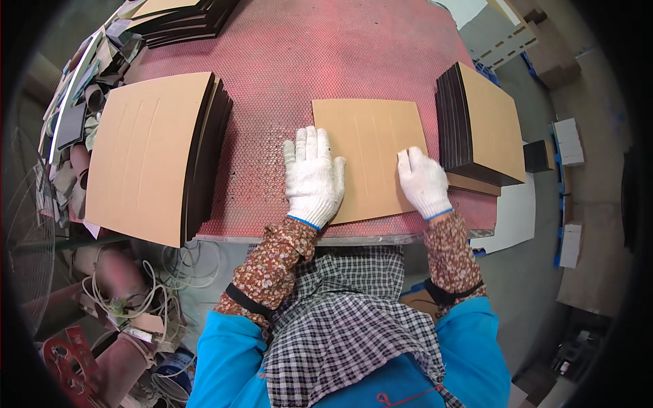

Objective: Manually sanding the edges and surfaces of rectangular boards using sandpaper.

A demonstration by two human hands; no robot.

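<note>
In front of me a single tan cardboard sheet (pixel 367 160) with faint crease lines lies flat on a red mesh-covered table (pixel 272 81). My left hand (pixel 313 178), in a white knit glove, rests by the sheet's left edge, overlapping it slightly, its fingers stretched out. Over the sheet's right edge is my right hand (pixel 424 182), gloved the same way. Its fingers are curled together in a pinch; whatever they hold is too small or hidden to name.
A tall stack of dark-edged tan sheets (pixel 139 156) stands on the left, another stack (pixel 491 126) on the right. More sheets (pixel 183 30) sit at the far left. Scraps and tubes (pixel 75 156) crowd the table's left side. Cables (pixel 136 299) hang below.
</note>
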